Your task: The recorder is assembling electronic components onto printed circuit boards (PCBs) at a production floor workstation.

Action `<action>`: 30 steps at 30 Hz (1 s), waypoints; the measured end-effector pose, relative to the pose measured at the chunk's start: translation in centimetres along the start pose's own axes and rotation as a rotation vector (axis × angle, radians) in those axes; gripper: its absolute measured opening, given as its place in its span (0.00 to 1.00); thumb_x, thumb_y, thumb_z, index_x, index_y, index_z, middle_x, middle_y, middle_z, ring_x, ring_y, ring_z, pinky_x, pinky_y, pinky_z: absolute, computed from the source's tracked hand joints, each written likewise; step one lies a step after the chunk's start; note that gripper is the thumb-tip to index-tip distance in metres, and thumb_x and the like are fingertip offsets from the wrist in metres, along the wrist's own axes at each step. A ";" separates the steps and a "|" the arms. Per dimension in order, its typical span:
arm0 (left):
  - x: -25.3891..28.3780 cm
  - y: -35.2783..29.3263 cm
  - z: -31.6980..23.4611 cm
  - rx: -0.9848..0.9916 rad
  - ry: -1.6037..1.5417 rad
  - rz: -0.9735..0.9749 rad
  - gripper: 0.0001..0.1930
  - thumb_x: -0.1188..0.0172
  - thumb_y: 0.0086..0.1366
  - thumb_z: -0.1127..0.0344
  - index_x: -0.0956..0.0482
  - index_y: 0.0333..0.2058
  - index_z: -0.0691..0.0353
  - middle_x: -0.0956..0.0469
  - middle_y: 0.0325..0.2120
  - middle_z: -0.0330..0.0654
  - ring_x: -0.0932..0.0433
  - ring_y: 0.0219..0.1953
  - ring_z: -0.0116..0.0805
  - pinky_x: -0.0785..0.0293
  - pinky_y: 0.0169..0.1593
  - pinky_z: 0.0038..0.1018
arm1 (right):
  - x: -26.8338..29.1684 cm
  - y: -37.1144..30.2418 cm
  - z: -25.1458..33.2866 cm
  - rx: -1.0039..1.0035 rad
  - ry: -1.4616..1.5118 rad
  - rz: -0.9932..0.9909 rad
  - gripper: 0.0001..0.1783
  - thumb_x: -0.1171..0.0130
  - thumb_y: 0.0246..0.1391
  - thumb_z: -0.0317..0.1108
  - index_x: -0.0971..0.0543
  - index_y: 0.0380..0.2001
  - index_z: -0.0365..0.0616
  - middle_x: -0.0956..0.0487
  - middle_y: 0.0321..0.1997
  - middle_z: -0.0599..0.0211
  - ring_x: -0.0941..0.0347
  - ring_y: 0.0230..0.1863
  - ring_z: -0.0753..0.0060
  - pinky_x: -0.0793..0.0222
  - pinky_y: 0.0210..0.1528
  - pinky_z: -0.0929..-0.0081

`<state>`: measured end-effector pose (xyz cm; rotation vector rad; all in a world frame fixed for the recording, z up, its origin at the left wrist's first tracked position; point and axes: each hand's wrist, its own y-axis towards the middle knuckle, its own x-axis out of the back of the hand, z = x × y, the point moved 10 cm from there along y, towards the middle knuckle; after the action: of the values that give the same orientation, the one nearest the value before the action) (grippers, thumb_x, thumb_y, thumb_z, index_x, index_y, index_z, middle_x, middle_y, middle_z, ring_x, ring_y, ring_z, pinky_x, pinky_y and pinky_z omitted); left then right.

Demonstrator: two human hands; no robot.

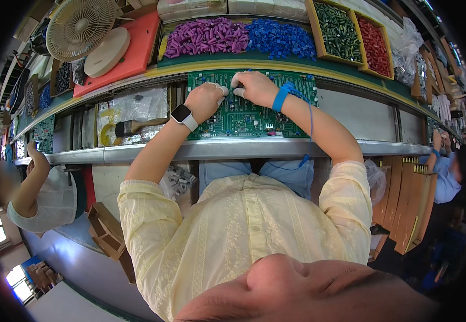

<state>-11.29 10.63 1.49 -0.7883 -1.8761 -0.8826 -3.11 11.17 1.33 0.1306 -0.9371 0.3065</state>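
Observation:
A large green circuit board (243,126) lies across the rails of the work line in front of me, dotted with small parts. My left hand (205,102) is over its upper left part, thumb and fingers pinched together. Close beside it, near the board's far edge, my right hand (257,89) has its fingers curled down and closed too. White finger cots cover fingertips on both hands. What either pinch holds, if anything, is too small or hidden to make out. A blue wrist strap (281,99) with a cord circles my right wrist.
Beyond the board lie heaps of purple parts (206,37) and blue parts (281,38), then boxes of green parts (337,32) and red parts (373,48). A brush (131,127) and yellow tape (105,134) lie left. A fan (82,26) stands far left. Other people work at both sides.

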 end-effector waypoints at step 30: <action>6.4 -3.5 -0.6 0.154 -0.109 -0.256 0.12 0.40 0.52 0.66 0.21 0.37 0.58 0.23 0.27 0.43 0.26 0.30 0.42 0.29 0.34 0.32 | -1.2 0.3 0.0 0.070 -0.112 -0.021 0.05 0.46 0.44 0.29 0.25 0.28 0.42 0.25 0.32 0.58 0.29 0.35 0.55 0.33 0.39 0.61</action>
<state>-16.38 9.30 6.59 -0.5184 -2.1470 -0.8513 -3.88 11.21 0.41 0.2242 -1.0358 0.3151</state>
